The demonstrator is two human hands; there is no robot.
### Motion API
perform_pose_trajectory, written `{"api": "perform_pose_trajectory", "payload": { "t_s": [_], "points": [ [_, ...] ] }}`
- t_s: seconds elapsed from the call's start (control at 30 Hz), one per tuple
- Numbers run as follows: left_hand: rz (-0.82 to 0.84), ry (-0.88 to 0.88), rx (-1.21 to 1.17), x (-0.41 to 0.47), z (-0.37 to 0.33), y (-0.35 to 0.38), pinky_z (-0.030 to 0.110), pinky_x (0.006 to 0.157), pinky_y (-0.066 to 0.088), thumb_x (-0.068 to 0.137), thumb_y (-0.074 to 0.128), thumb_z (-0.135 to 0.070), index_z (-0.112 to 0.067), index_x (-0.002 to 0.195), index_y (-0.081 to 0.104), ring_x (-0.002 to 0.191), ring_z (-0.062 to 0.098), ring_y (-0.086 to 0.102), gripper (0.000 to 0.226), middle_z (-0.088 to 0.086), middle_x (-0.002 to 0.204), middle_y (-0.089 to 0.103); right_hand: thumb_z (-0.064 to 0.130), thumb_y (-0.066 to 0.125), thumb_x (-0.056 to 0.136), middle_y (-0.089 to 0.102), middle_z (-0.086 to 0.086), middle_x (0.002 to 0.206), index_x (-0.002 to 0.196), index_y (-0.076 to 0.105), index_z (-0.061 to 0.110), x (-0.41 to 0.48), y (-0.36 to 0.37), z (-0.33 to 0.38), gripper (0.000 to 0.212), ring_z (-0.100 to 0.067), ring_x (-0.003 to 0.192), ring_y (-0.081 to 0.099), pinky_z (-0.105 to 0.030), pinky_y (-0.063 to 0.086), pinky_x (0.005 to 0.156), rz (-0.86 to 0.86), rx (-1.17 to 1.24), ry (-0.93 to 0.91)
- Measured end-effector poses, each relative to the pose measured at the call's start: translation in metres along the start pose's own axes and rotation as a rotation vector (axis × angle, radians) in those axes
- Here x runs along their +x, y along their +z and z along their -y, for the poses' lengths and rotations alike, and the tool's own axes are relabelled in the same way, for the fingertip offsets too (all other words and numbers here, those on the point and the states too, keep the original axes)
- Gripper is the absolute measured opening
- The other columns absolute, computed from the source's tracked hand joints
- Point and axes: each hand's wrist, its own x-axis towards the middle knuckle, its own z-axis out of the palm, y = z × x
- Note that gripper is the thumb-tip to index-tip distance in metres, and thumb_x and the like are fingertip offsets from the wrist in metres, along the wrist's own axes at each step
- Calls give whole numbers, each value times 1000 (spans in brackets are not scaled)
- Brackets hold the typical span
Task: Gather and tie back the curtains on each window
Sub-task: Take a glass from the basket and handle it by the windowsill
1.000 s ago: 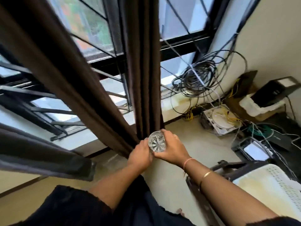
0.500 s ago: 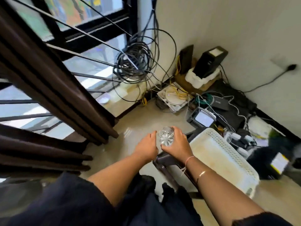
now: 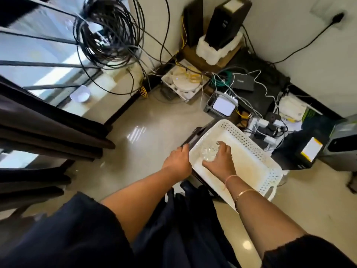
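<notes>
The dark brown curtains [image 3: 48, 132] hang in folds at the left edge of the view, against the window [image 3: 38, 45], well apart from both hands; whether they are tied I cannot tell from here. The right hand [image 3: 218, 161] is down inside a white perforated plastic basket [image 3: 270, 167], its fingers closed round a clear cut-glass object [image 3: 209, 151], a faceted knob or small glass by the look of it. The left hand [image 3: 177, 161] sits just beside the basket's near rim with fingers curled loosely, holding nothing that I can see.

The person seems to be setting the glass piece down in the basket rather than working on the curtains just now. The risk, I'd say, lies in the glass: let go too high or against the hard basket floor, it could chip or roll. The basket appears to rest on a dark frame [image 3: 193, 136], so a careless press might tip it. Beyond it, a tangle of cables [image 3: 108, 31] and network boxes [image 3: 224, 103] crowds the floor [image 3: 150, 132], easy to snag a foot on when turning back to the window.
</notes>
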Motion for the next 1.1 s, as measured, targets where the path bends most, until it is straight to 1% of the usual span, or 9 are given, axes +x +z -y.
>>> {"api": "perform_pose_trajectory", "payload": {
  "t_s": [0.27,0.43,0.57,0.63,0.73,0.83,0.93,1.03,1.1],
  "points": [
    [36,-146,-30,31,-12,64,42,101,36,85,50,-15,-14,145,18,129,32,35,68,11,142,35,23,77,67,38,-14,132,133,32,12,29,27,-49,81,-39,117,48,-41,45,95,171,-28,-57],
    [-16,-172,-115,34,-9,90,40,97,39,83,52,-11,-12,143,21,127,30,37,68,11,141,35,19,78,68,39,-15,132,135,32,9,37,43,-57,81,-38,117,49,-38,45,93,212,17,-103],
    [-38,-196,-160,31,-11,98,37,100,36,81,47,-4,-11,146,17,131,29,32,72,10,148,26,17,78,70,39,-16,136,138,30,7,43,50,-56,84,-37,120,47,-39,44,95,236,-6,-145],
    [-46,-198,-159,30,-12,99,38,99,37,80,47,-3,-12,146,18,131,30,33,73,9,147,26,15,77,72,36,-16,139,141,26,7,46,52,-53,86,-37,122,46,-38,44,96,242,-25,-128],
    [-56,-196,-118,29,-13,97,39,97,39,81,47,-5,-12,146,17,130,31,33,72,9,147,26,13,76,73,27,-17,143,147,11,9,46,50,-48,98,-38,126,41,-37,38,101,296,-70,-92],
    [-51,-197,-120,23,-16,89,40,98,39,81,48,-6,-13,146,16,131,31,31,72,9,148,24,14,72,76,15,-17,148,149,1,13,43,44,-39,102,-38,135,24,-38,28,110,325,-122,-111],
    [-81,-208,-134,12,-17,75,40,99,39,83,48,-8,-13,146,17,131,31,32,69,8,147,25,17,66,77,9,-15,152,148,7,13,34,32,-20,93,-36,142,6,-41,18,117,285,-162,-213],
    [-139,-236,-140,-2,-13,55,39,101,36,87,49,-11,-12,146,17,130,30,34,67,9,147,26,15,61,78,16,-15,152,146,19,13,21,19,5,79,-33,143,6,-39,15,116,201,-161,-380],
    [-185,-258,-154,-15,-7,38,38,102,35,89,49,-15,-12,147,15,131,29,33,67,9,148,25,15,58,80,23,-14,150,144,25,12,10,15,28,73,-30,143,11,-38,18,116,190,-190,-509]
  ]
}}
